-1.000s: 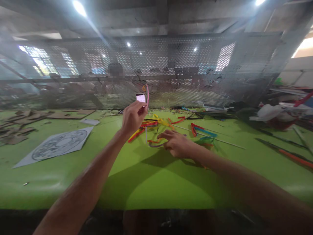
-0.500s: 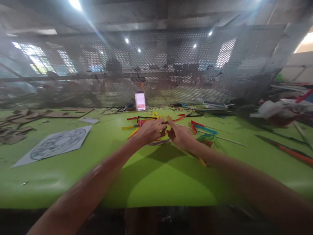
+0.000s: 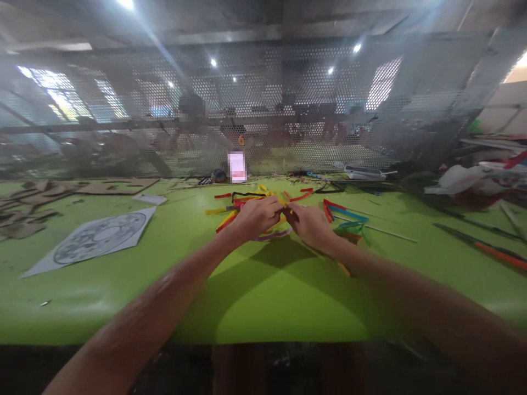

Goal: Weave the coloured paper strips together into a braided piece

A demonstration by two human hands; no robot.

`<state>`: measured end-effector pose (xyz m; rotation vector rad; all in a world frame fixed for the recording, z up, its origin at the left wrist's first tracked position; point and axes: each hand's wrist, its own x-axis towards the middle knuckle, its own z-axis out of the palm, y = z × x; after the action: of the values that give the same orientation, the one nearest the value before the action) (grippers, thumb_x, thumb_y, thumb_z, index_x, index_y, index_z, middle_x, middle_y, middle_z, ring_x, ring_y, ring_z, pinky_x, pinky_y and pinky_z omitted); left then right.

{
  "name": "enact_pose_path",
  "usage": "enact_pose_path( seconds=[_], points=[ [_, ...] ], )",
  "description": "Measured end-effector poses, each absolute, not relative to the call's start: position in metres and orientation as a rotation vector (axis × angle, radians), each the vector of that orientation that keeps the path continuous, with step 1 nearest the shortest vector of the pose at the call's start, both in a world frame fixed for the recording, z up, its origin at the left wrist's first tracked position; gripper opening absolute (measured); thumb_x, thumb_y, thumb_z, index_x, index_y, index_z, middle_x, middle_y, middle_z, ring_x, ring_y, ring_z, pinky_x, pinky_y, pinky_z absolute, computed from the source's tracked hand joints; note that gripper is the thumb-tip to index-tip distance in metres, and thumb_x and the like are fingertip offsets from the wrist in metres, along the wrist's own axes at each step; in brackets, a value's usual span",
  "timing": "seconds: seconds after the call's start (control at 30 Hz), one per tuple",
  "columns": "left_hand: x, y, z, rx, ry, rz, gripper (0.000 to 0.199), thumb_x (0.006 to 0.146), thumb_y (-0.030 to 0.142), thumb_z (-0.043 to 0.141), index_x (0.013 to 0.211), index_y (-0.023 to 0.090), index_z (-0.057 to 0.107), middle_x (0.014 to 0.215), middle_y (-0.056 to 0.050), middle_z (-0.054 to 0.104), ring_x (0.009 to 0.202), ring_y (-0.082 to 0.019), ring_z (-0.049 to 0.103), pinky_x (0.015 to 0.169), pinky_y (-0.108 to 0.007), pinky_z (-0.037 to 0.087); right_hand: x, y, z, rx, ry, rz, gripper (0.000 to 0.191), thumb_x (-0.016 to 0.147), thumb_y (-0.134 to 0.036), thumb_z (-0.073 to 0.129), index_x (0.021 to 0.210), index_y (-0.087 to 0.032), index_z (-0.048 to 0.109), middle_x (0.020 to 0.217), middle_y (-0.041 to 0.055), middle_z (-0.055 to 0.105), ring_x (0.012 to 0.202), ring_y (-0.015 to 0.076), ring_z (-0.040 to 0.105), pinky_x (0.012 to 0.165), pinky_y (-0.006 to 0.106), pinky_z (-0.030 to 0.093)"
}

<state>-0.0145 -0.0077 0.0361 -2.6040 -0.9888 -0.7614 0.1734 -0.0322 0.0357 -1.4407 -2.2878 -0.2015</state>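
Observation:
My left hand (image 3: 258, 216) and my right hand (image 3: 309, 222) meet above a bundle of coloured strips in the middle of the table. Both are closed, with thumbs and forefingers pinched on a small bit of yellow strip (image 3: 285, 206). Much of that strip is hidden behind my fingers. Around my left hand lie a black strip (image 3: 247, 194), a red strip (image 3: 223, 196) and a yellow strip (image 3: 214, 211). A purple strip (image 3: 274, 236) curves below. Right of my right hand, a bent red, blue and green strip (image 3: 352, 214) lies beside a thin stick (image 3: 391, 233).
A sheet with a printed round pattern (image 3: 88, 241) and cardboard scraps (image 3: 88, 188) lie on the green table (image 3: 288, 307) at left. A lit phone-like screen (image 3: 237, 166) stands at the back before a perforated panel (image 3: 304, 99). Long orange-and-dark scissors-like tool (image 3: 489, 249) and white plastic (image 3: 461, 181) are at right.
My fingertips have drawn slightly closer together, and yellow now shows between them. The whole view has shifted a little; the strips around stay in place.

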Motion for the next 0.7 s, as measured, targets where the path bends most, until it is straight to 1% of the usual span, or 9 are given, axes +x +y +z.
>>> enact_pose_path(
  seconds=[0.2,0.3,0.47,0.7],
  points=[
    [-0.0142,-0.0058,0.0339,-2.649,-0.998,-0.884,0.015,0.091,0.015,0.051,0.090,0.017,0.066,0.087,-0.004,0.068,0.080,-0.016,0.061,0.069,-0.027,0.045,0.1729,-0.0291,0.0309,-1.448,-2.317,-0.254,0.031,0.100,-0.028,0.038,0.108,-0.015,0.065,0.085,0.0089,0.072,0.068,0.0189,0.060,0.059,0.028,0.031],
    [-0.0149,-0.0046,0.0340,-2.666,-0.998,-0.909,0.015,0.090,0.014,0.051,0.090,0.017,0.066,0.085,-0.003,0.068,0.079,-0.016,0.061,0.071,-0.027,0.045,0.1736,-0.0275,0.0304,-1.441,-2.319,-0.283,0.031,0.100,-0.027,0.038,0.109,-0.016,0.065,0.083,0.0081,0.072,0.066,0.0180,0.060,0.058,0.028,0.031],
    [-0.0152,-0.0042,0.0334,-2.666,-1.009,-0.934,0.015,0.089,0.014,0.052,0.086,0.017,0.066,0.083,-0.003,0.068,0.078,-0.016,0.060,0.070,-0.027,0.043,0.1735,-0.0280,0.0331,-1.436,-2.323,-0.281,0.031,0.101,-0.027,0.037,0.107,-0.016,0.065,0.080,0.0074,0.071,0.065,0.0175,0.060,0.057,0.027,0.030],
    [-0.0150,-0.0047,0.0327,-2.652,-0.996,-1.000,0.013,0.088,0.014,0.053,0.086,0.017,0.066,0.082,-0.003,0.069,0.076,-0.015,0.059,0.069,-0.027,0.043,0.1720,-0.0311,0.0359,-1.441,-2.357,-0.231,0.033,0.102,-0.023,0.034,0.109,-0.013,0.065,0.087,0.0116,0.073,0.071,0.0213,0.062,0.060,0.030,0.032]
  ],
)
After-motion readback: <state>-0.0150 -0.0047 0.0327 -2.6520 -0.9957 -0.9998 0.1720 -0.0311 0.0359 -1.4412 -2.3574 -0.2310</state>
